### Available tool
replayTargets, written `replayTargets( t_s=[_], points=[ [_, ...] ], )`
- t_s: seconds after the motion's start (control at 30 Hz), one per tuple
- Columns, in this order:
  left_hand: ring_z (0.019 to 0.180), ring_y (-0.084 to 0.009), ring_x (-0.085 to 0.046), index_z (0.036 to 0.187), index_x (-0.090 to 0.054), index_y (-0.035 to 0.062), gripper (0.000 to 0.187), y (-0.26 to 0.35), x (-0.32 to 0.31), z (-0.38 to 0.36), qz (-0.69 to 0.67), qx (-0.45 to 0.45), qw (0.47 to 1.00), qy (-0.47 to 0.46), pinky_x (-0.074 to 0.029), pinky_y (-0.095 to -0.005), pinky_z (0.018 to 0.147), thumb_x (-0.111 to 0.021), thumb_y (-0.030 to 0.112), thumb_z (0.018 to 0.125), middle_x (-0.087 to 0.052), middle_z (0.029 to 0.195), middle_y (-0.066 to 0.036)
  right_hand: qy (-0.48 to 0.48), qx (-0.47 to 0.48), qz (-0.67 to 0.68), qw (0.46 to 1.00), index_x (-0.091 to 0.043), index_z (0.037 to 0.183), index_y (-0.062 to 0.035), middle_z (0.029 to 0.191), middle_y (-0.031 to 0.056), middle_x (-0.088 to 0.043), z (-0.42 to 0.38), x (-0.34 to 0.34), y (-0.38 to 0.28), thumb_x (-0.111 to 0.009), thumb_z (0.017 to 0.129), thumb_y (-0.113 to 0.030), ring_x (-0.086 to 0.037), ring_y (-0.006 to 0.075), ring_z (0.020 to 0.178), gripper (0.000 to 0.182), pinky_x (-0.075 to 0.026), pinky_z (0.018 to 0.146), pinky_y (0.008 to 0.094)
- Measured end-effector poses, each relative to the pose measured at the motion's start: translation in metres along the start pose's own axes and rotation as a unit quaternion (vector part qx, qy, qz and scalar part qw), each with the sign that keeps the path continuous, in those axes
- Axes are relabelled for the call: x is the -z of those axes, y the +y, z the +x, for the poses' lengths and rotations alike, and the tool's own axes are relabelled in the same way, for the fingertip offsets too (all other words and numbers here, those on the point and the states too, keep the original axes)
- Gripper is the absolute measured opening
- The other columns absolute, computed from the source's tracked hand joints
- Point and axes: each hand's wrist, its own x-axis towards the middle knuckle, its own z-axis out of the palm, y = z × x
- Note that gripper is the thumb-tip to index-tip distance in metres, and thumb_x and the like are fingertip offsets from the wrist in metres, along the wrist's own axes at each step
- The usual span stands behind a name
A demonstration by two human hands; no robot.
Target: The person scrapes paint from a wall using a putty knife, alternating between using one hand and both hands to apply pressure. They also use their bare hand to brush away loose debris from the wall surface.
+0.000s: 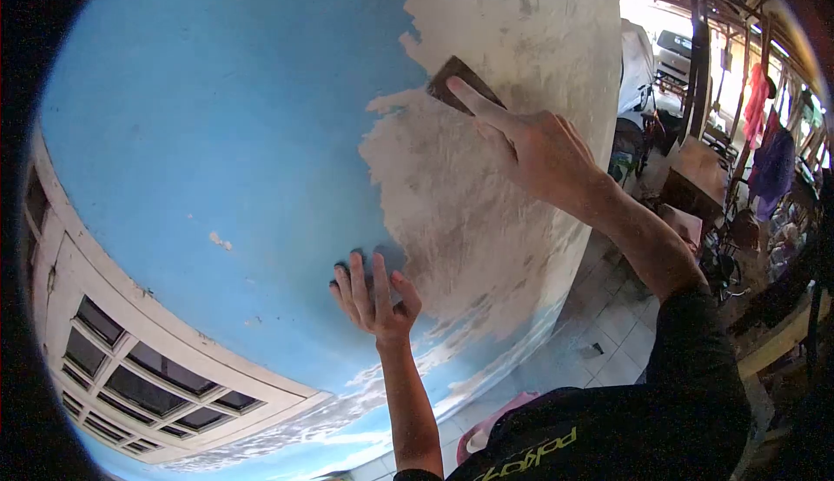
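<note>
A wall (217,133) fills most of the view, with blue paint on the left and a bare, greyish-beige patch (460,194) on the right. My right hand (543,146) grips a dark, flat scraper (460,86), its index finger stretched along the blade. The scraper lies against the wall at the ragged edge between blue paint and bare surface. Lower down, my left hand (373,298) rests on the blue paint with its fingers spread, holding nothing. Small pale chips mark the blue paint to the left of that hand.
A white-framed window (152,377) is at the lower left. Light floor tiles (612,320) lie below the wall's right edge. Farther right are a parked vehicle (673,51), wooden posts, a cardboard box (699,168), hanging red cloth (756,103) and purple cloth (773,164).
</note>
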Motion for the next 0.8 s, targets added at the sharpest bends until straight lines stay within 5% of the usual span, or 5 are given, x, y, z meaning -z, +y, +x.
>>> replayTargets(
  t_s=[0.03, 0.37, 0.63, 0.73, 0.8],
  points=[
    [0.131, -0.0359, -0.044, 0.114, -0.068, 0.0088, 0.032, 0.000, -0.001, 0.000, 0.006, 0.000, 1.000, 0.005, -0.027, -0.0525, 0.112, -0.055, 0.021, 0.088, -0.057, 0.132, -0.014, 0.003, 0.002, -0.019, 1.000, -0.033, 0.147, -0.0254, 0.071, 0.0160, -0.065, 0.002, 0.003, -0.003, -0.052, 0.096, -0.015, -0.063, 0.0234, 0.055, 0.056, -0.056, 0.062, 0.0377],
    [0.130, -0.0355, -0.046, 0.113, -0.069, 0.0092, 0.031, -0.001, 0.001, 0.000, 0.006, 0.011, 1.000, 0.003, -0.030, -0.0508, 0.110, -0.054, 0.023, 0.089, -0.058, 0.131, -0.013, -0.014, -0.021, 0.005, 1.000, -0.031, 0.148, -0.0245, 0.077, 0.0173, -0.066, -0.005, 0.002, 0.002, -0.053, 0.092, -0.011, -0.059, 0.0247, 0.051, 0.062, -0.053, 0.057, 0.0372],
    [0.128, -0.0364, -0.047, 0.114, -0.068, 0.0085, 0.031, 0.001, 0.002, 0.000, 0.010, 0.014, 1.000, -0.005, -0.030, -0.0538, 0.109, -0.053, 0.022, 0.090, -0.057, 0.131, -0.014, -0.037, -0.050, 0.034, 0.997, -0.031, 0.148, -0.0258, 0.100, 0.0184, -0.069, 0.003, 0.008, -0.003, -0.053, 0.090, -0.004, -0.069, 0.0293, 0.072, 0.065, -0.057, 0.070, 0.0383],
    [0.129, -0.0375, -0.046, 0.116, -0.067, 0.0080, 0.031, 0.000, 0.002, 0.002, 0.004, 0.016, 1.000, -0.003, -0.029, -0.0568, 0.108, -0.053, 0.020, 0.091, -0.057, 0.132, -0.015, 0.030, 0.004, 0.052, 0.998, -0.033, 0.145, -0.0315, 0.080, 0.0223, -0.066, -0.003, -0.008, 0.009, -0.052, 0.091, -0.016, -0.066, 0.0398, 0.072, 0.059, -0.055, 0.070, 0.0485],
    [0.129, -0.0374, -0.046, 0.116, -0.067, 0.0081, 0.031, 0.003, 0.002, 0.002, -0.001, 0.017, 1.000, -0.012, -0.029, -0.0569, 0.108, -0.053, 0.020, 0.091, -0.056, 0.132, -0.014, 0.039, 0.008, 0.047, 0.998, -0.033, 0.145, -0.0314, 0.080, 0.0224, -0.066, 0.009, -0.003, 0.002, -0.052, 0.091, -0.015, -0.066, 0.0398, 0.071, 0.060, -0.055, 0.070, 0.0488]
  ],
)
